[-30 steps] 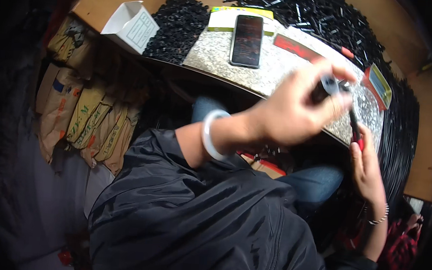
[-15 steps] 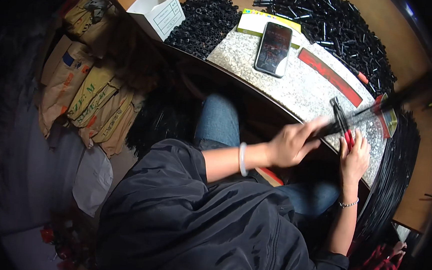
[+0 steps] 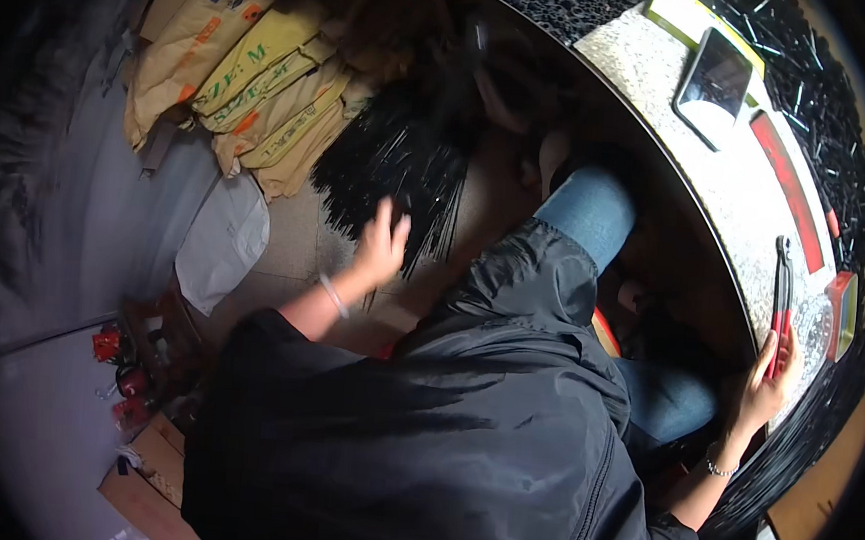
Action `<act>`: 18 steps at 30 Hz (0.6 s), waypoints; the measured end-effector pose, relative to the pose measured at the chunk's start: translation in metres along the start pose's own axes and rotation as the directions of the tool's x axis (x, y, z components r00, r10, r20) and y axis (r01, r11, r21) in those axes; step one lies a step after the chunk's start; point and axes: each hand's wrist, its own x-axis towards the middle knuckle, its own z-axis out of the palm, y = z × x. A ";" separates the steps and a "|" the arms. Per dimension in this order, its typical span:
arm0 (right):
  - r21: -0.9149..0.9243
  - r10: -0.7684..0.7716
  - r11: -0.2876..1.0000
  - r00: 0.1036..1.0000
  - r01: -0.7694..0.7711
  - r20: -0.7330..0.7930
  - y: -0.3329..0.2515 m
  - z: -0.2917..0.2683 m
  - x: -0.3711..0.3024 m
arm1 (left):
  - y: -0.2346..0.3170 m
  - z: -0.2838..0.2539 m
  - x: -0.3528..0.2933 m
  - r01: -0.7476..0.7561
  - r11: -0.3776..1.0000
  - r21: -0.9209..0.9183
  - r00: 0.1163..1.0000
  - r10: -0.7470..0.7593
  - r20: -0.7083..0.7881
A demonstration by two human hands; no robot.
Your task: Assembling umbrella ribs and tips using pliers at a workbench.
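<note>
My left hand (image 3: 382, 249) is stretched out low on the left, slightly blurred, with its fingers apart. It is over the near end of a pile of long thin black strips (image 3: 392, 157) on the floor. A dark blurred shape lies beyond the fingers, and I cannot make out what it is. My right hand (image 3: 771, 384) is closed around the red handles of a pair of pliers (image 3: 782, 294). The pliers' dark head points away from me, over the speckled worktop (image 3: 700, 173).
On the worktop are a phone (image 3: 714, 84), a flat red strip (image 3: 789, 190) and heaps of small black parts (image 3: 561, 3). Printed paper sacks (image 3: 192, 48) and a white bag (image 3: 222, 240) stand on the left. More black strips (image 3: 790, 461) hang beside the worktop's right end.
My left hand has swung from beside the pliers, where it held a long black thing, down left to the floor pile. The right hand still grips the pliers. The view has turned left.
</note>
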 end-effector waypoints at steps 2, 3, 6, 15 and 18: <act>-0.021 0.025 0.999 0.999 -0.024 0.044 0.000 0.001 -0.004 | -0.045 0.031 -0.055 -0.018 0.997 0.072 0.999 0.015 0.043; -0.031 0.026 0.999 0.999 -0.024 0.045 -0.003 0.000 -0.004 | -0.063 0.043 -0.066 -0.006 0.991 0.136 0.998 -0.002 0.058; -0.057 0.107 0.993 0.993 -0.104 0.057 -0.003 -0.005 -0.005 | -0.105 0.047 -0.035 0.072 0.977 0.202 0.993 -0.089 0.079; -0.154 0.130 0.978 0.989 -0.140 -0.073 0.012 -0.034 -0.024 | 0.000 0.081 0.104 -0.296 0.955 -0.015 0.954 0.294 -0.059; -0.400 0.104 0.897 0.969 -0.188 -0.224 0.074 -0.076 -0.031 | 0.108 0.071 0.096 -0.358 0.893 -0.273 0.923 0.382 0.042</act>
